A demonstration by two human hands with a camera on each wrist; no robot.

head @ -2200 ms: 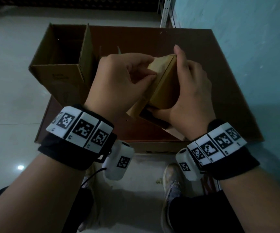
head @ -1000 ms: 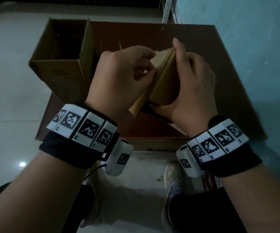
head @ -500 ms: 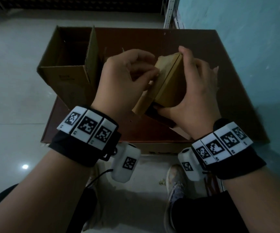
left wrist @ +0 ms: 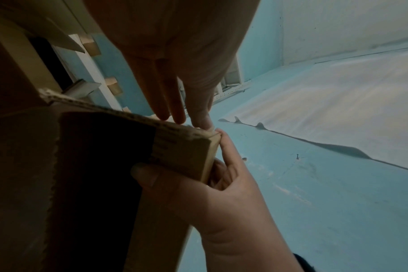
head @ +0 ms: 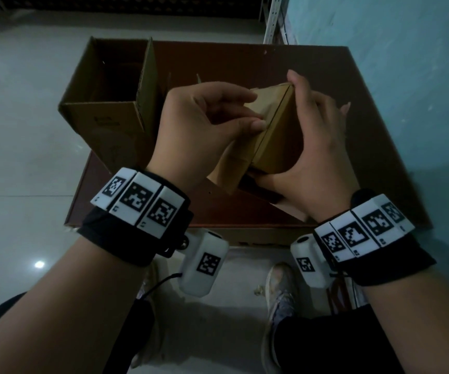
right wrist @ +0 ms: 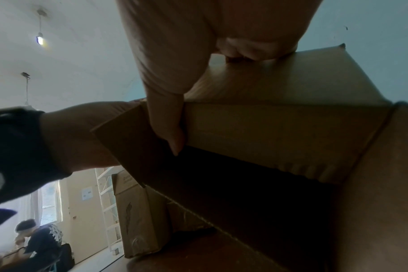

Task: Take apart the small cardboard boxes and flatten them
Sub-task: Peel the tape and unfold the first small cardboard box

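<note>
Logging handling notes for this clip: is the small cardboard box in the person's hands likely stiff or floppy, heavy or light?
The small cardboard box probably folds at its creases yet keeps stiff panels: corrugated edges show in the left wrist view. It seems light, since the left hand works its top edge with fingertips while the right hand alone steadies it. An open flap hangs loose, so it may skew under a push.

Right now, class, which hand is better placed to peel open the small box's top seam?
Left. The left hand already pinches the small box at its top edge; the right hand grips its side.

Small box [head: 277,136] showing tan; tabletop [head: 245,63] showing reddish-brown; wall [head: 393,49] at 2 o'clock showing teal; wristbands [head: 137,203] showing black-and-white square markers.
</note>
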